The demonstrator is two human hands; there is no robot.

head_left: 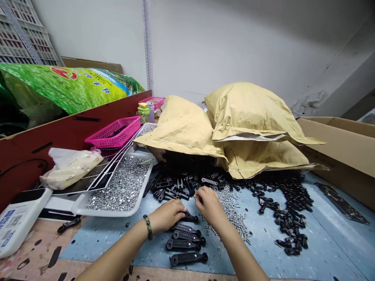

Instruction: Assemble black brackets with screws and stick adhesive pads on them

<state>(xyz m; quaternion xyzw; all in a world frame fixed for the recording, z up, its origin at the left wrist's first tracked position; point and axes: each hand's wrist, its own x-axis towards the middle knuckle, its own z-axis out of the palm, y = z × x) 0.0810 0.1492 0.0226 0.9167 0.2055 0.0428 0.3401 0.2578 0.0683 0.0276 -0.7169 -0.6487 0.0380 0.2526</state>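
The left hand is resting on the blue mat, with its left fingers curling down toward the end of a black plastic bar; whether they are gripping it, I cannot tell. The right hand is hovering just beside it, its right fingertips pinching together on something too small to make out, right at the edge of a heap of black plastic pieces. Four more black bars are lying side by side in a row just below the hands, and a scatter of silver screws is spreading across the mat beside the right hand. Further right, a long trail of small black parts is running over the mat. A beaded bracelet is circling the left wrist. To the left, a white tray full of silver nuts is sitting on the mat, with a pink basket behind it and a white plastic bag lying nearby. Three tan paper sacks are piled behind the black pieces, a big green sack is slumping behind a red board, and a cardboard box is standing at the right edge.
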